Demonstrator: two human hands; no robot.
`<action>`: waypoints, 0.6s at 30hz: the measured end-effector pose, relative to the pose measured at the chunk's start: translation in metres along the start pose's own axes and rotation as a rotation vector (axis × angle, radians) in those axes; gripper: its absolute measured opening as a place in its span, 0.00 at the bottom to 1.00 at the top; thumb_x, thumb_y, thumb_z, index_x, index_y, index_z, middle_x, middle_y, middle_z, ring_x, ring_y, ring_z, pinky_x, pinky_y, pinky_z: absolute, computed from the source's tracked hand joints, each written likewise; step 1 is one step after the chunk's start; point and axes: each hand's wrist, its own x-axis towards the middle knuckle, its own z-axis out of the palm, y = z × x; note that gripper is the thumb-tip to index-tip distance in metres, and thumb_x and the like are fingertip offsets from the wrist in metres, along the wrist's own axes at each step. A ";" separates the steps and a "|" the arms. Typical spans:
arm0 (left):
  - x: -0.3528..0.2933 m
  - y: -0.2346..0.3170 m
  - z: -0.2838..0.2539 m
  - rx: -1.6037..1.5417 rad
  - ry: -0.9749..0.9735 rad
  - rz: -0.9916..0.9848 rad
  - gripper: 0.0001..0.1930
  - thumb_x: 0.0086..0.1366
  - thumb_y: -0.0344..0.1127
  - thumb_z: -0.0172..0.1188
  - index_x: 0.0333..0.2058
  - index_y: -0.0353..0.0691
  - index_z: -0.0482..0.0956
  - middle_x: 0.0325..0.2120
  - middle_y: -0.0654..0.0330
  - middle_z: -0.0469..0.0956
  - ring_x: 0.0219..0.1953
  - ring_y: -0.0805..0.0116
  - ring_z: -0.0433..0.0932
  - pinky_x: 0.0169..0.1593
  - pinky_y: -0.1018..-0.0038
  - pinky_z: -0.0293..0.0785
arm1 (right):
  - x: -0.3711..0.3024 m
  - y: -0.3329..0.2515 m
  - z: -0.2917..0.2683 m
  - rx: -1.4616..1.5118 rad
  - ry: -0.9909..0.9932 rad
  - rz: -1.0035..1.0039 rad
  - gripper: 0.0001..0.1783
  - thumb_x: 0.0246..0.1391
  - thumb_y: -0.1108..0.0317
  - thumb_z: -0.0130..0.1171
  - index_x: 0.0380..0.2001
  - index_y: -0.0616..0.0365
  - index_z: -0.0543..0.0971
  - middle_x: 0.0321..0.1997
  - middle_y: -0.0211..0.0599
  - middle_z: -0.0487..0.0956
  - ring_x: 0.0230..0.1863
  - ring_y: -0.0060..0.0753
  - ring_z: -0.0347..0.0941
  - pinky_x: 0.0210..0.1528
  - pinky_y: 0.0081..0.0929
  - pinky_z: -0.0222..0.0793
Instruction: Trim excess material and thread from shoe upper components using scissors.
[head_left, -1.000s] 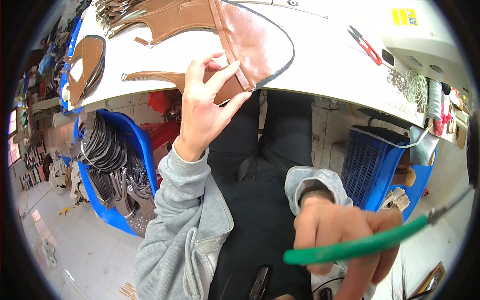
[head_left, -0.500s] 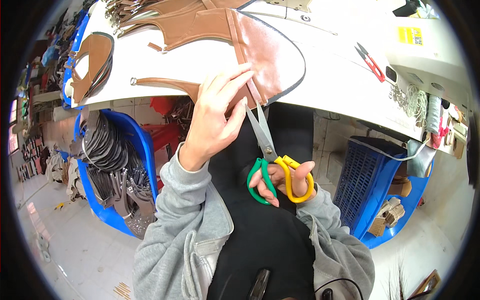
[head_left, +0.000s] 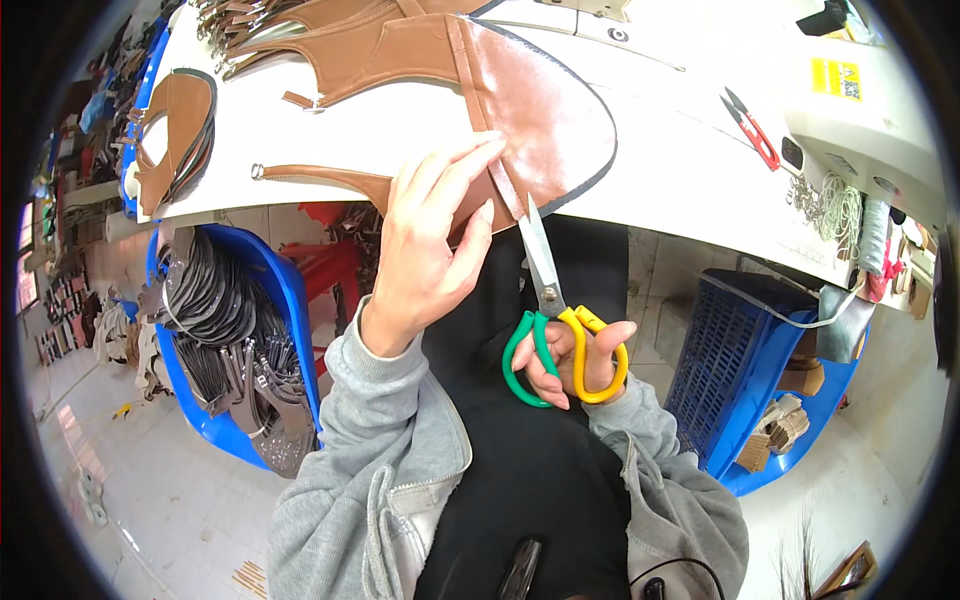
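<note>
A brown leather shoe upper (head_left: 545,115) with dark edging and a long buckled strap lies at the table's front edge. My left hand (head_left: 430,245) rests on it, fingers stretched out over the leather beside a narrow band and thumb held apart. Below the edge, my right hand (head_left: 590,360) has its fingers through the loops of scissors (head_left: 541,260), one handle green and the other yellow. Their blades are together and point up, the tips at the lower end of that band. Whether the tips touch the leather I cannot tell.
More brown uppers (head_left: 350,15) lie at the back, and a stack of brown pieces (head_left: 178,140) at the left. Red-handled thread snips (head_left: 752,130) rest near the white machine (head_left: 850,130). Below stand a blue bin (head_left: 300,330) of dark straps and a blue crate (head_left: 715,370).
The scissor blades, spread apart before, have come together. The scissors have shifted slightly to the right. My left hand stays on the leather, almost unmoved.
</note>
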 end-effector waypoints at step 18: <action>-0.001 0.009 0.001 -0.054 0.081 0.029 0.22 0.45 0.22 0.59 0.43 0.38 0.73 0.43 0.54 0.70 0.43 0.58 0.68 0.48 0.68 0.65 | 0.009 -0.011 0.005 0.095 -0.009 -0.009 0.55 0.34 0.20 0.26 0.34 0.70 0.69 0.08 0.22 0.60 0.04 0.13 0.54 0.08 0.08 0.52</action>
